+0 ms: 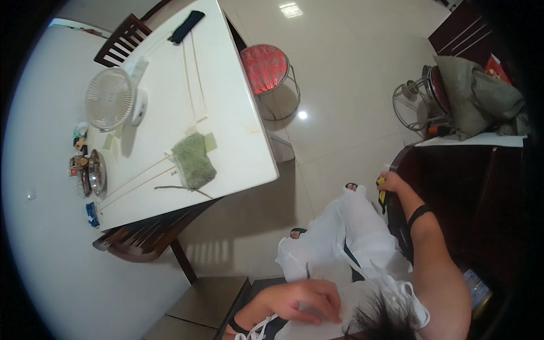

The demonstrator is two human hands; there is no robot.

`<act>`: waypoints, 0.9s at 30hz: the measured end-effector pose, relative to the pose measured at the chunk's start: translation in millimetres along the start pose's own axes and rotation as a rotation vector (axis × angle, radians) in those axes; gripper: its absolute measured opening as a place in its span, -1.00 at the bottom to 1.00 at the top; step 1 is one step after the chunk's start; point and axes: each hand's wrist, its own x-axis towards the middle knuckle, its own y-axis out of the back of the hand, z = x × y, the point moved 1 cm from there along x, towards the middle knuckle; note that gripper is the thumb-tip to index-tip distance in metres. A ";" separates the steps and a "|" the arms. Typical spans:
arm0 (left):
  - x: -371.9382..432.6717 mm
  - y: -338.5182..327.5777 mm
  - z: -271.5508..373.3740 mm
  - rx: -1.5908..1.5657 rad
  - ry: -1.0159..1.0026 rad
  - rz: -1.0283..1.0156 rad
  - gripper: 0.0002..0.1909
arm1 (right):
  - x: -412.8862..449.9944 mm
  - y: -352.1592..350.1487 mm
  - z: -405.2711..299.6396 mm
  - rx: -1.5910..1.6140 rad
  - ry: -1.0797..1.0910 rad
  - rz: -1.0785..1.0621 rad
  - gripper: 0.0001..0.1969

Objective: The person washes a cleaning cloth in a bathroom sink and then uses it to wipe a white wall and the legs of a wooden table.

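Note:
My right hand (390,182) grips a small yellow-and-black tool (382,196) at the rounded edge of a dark wooden cabinet (403,159). The fingers cover part of the tool, so its exact kind is unclear. A black end hangs below the fist. My left hand (314,301) is over my lap, fingers bent, thumb apart, and nothing visible in it. Beneath it are my white clothes (361,229), with loose white ties.
A white table (238,127) at left carries a green fuzzy cloth (194,163), thin strips, a dark cloth bundle (187,26) and a fan (111,98). A red-topped stool (264,69) stands beside it. A wooden chair (144,242) is at its near side. Grey-green sacks (467,95) rest at right.

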 end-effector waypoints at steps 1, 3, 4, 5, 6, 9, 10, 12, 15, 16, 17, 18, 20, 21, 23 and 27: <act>14.1 -18.9 15.9 0.005 -0.014 -0.073 -0.73 | -16.0 8.8 -2.8 -0.026 0.036 -0.060 -0.47; 42.1 -49.2 51.4 0.033 -0.035 -0.126 -0.72 | -48.2 32.1 -13.2 0.092 0.047 -0.113 -0.46; 58.4 -58.4 69.3 0.084 -0.041 -0.151 -0.73 | -64.1 45.7 -17.1 0.100 0.036 -0.111 -0.47; 73.2 -69.5 87.3 0.140 -0.046 -0.177 -0.70 | -79.6 61.0 -22.2 0.109 0.029 -0.106 -0.47; 79.2 -80.1 100.2 0.152 0.054 -0.246 -0.53 | -87.2 67.9 -15.8 0.166 -0.003 -0.070 -0.44; 117.8 -117.3 153.0 0.219 -0.071 -0.142 -0.68 | -98.3 99.4 -11.3 0.359 -0.009 0.035 -0.38; 128.7 -123.6 158.8 0.242 -0.072 -0.146 -0.68 | -102.1 109.8 -11.8 0.441 -0.024 0.064 -0.39; 152.8 -136.5 176.3 0.258 -0.095 -0.079 -0.71 | -111.0 142.3 -29.4 0.567 -0.068 0.043 -0.43; 184.7 -153.1 185.8 0.247 -0.052 0.013 -0.72 | -109.4 178.7 -24.3 0.525 0.062 -0.028 -0.57; 194.7 -155.8 189.9 0.269 -0.037 0.060 -0.72 | -109.2 193.5 -31.1 0.521 0.073 -0.029 -0.57; 203.9 -158.1 193.4 0.288 -0.021 0.106 -0.71 | -109.8 207.2 -37.4 0.474 0.103 -0.059 -0.61; 211.0 -158.9 195.8 0.292 -0.022 0.109 -0.71 | -109.1 220.6 -40.5 0.427 0.130 -0.089 -0.64; 222.2 -160.5 200.2 0.350 0.013 0.170 -0.71 | -108.6 250.5 -41.1 0.419 0.140 -0.106 -0.65; 226.5 -159.4 201.6 0.350 0.014 0.175 -0.71 | -108.3 260.5 -42.0 0.406 0.150 -0.129 -0.65; 234.8 -151.4 207.0 0.364 0.006 0.200 -0.71 | -114.9 283.5 -48.8 0.424 0.174 -0.100 -0.65; 256.0 -129.9 218.2 0.387 -0.033 0.226 -0.72 | -102.7 300.2 -36.0 0.500 0.106 -0.028 -0.61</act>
